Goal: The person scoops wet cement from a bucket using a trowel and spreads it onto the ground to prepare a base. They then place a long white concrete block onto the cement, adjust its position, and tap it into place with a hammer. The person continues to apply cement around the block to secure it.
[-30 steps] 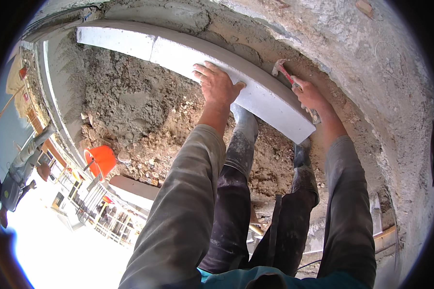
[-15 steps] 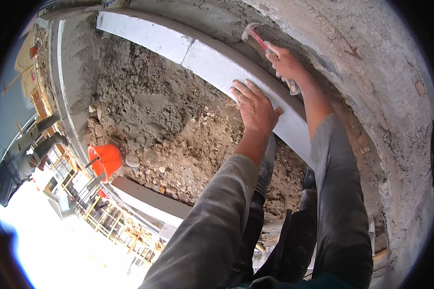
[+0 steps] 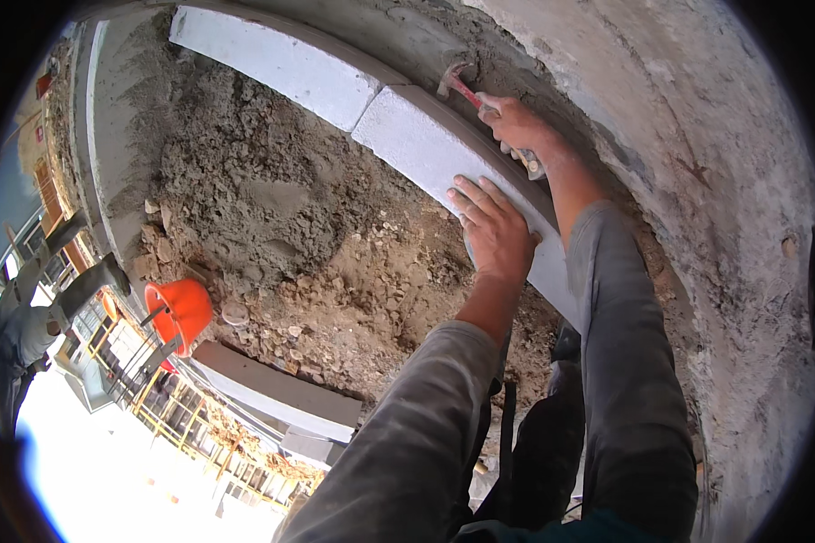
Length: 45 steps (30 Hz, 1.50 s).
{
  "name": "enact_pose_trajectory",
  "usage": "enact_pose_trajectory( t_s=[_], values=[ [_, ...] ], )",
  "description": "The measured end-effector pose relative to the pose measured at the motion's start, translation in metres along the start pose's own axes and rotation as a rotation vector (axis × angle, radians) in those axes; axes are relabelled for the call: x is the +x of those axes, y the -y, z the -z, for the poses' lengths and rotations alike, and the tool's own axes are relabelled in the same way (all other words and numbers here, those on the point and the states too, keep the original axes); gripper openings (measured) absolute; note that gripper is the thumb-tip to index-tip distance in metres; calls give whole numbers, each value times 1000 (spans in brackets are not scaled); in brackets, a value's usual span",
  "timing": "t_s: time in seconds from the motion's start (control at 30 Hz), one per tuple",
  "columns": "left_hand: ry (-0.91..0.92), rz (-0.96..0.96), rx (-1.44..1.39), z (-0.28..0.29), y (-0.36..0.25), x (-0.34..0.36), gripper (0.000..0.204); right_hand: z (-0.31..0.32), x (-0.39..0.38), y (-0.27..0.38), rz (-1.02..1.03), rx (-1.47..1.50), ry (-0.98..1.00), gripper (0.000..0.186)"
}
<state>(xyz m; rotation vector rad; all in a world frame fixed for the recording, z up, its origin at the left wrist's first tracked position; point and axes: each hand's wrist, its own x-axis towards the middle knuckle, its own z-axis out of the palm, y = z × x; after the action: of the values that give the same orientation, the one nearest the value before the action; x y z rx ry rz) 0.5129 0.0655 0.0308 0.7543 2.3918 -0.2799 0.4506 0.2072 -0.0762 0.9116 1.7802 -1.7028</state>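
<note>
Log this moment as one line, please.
left hand: spread on white block | right hand: gripping hammer | grey mortar: beside block row | orange bucket: picture left

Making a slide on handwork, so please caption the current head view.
The left hand rests on a white block while the right hand grips a hammer; orange bucket at left.

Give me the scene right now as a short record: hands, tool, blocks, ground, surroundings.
Left hand: open, fingers spread on the white face of the near block
Right hand: closed around the hammer
Hammer: red near its head; any contact of the head is unclear
Blocks: near block and far block end to end, seam visible
Ground: rough grey mix beside loose stones
Surroundings: orange bucket and another person at left
</note>
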Motion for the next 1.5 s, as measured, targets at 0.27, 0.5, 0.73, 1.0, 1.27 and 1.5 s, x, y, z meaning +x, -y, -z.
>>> enact_pose_trajectory(
  t_s=[0.27, 0.5, 0.73, 1.0, 1.27, 1.5],
  values=[
    [5, 20, 67, 3, -4, 0, 121, 17, -121, -57, 14, -63, -212, 53],
    [-12, -2, 181, 4, -1, 2, 124, 41, -254, -115, -218, -60, -186, 52],
    [-10, -15, 239, 5, -5, 2, 122, 24, -277, -110, 538, -208, -441, 56],
    [54, -115, 48, 4, 2, 3, 72, -23, -168, 40, 940, -532, -204, 60],
    [-150, -65, -190, -45, 15, 11, 48, -37, -133, 79, 564, -706, -1, 57],
    [-58, -73, 72, -12, -8, -1, 41, -34, -94, 78, 591, -805, -72, 60]
  ],
)
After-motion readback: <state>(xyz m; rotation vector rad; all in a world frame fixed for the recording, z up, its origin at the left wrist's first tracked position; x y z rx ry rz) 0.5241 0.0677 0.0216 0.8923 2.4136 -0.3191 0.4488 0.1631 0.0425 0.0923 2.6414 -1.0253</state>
